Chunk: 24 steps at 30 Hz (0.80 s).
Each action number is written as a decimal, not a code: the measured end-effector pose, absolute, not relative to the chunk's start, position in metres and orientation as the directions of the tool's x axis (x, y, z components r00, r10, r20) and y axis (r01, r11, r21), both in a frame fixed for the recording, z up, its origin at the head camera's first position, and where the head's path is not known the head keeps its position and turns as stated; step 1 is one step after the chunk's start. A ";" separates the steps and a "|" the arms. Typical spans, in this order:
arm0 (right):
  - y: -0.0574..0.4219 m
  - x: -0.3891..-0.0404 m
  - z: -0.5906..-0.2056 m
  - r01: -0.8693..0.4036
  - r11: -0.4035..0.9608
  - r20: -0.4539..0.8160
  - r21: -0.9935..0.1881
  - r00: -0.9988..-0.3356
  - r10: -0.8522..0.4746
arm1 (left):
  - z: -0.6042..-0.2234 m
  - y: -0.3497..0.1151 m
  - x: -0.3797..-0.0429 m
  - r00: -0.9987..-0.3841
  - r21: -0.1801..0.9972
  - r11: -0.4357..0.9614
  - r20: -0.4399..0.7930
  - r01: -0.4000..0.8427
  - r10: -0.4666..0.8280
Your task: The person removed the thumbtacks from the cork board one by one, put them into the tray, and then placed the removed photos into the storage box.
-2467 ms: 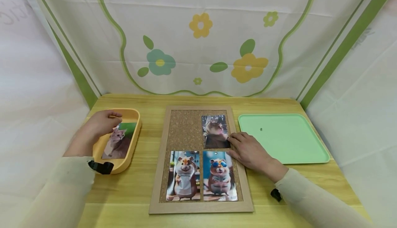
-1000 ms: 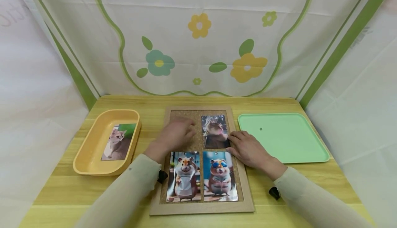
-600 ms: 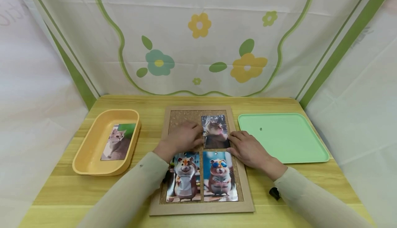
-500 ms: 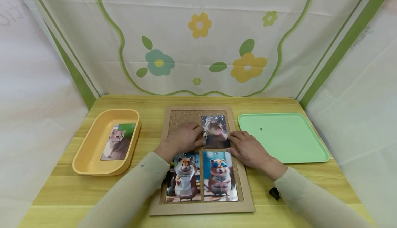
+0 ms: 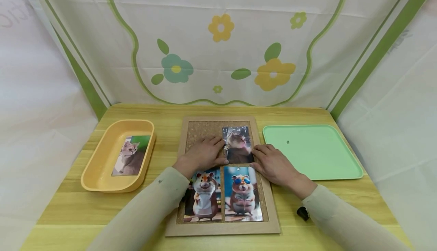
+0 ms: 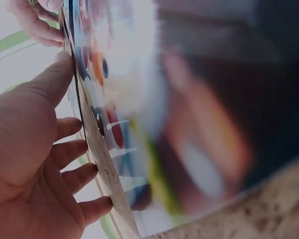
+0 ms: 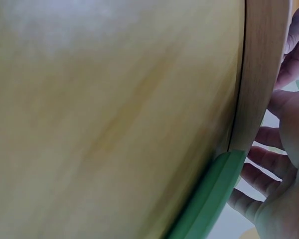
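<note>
A framed cork board (image 5: 222,228) lies on the table with several photos on it. In its upper right part is a photo of a dark furry animal (image 5: 239,146). My left hand (image 5: 203,154) lies on the cork, fingertips and thumb at that photo's left edge. Across from it, my right hand (image 5: 273,163) reaches over the frame and touches the photo's right edge. In the left wrist view the left fingers (image 6: 72,179) are spread; the right fingers (image 7: 261,162) extend too. Below are an apron hamster photo (image 5: 203,199), partly behind the left wrist, and a sunglasses hamster photo (image 5: 243,198).
A yellow tray (image 5: 90,175) at left holds a cat photo (image 5: 129,158). On the right, a green tray (image 5: 317,156) bears a small metallic pin (image 5: 288,142). A floral curtain (image 5: 218,53) stands behind the wooden table (image 5: 164,129).
My left hand has moved from above the yellow tray across to the upper right photo's left edge, its fingers now flatter. My right hand has stayed at the opposite edge.
</note>
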State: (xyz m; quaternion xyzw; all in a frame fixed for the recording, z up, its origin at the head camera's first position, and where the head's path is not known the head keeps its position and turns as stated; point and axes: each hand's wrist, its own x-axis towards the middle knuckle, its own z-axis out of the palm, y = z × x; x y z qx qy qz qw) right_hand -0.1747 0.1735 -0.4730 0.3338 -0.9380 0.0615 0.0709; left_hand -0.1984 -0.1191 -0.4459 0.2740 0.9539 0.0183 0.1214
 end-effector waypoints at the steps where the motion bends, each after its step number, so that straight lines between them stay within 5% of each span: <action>1: 0.173 -0.175 -0.473 -0.635 0.770 0.175 -0.068 -0.767 -0.617 | -0.446 -0.119 -0.198 -0.819 0.099 0.848 -0.224 0.520 0.528; 24: 0.173 -0.174 -0.469 -0.614 0.785 0.151 -0.081 -0.786 -0.599 | -0.444 -0.118 -0.198 -0.832 0.158 0.867 -0.245 0.472 0.497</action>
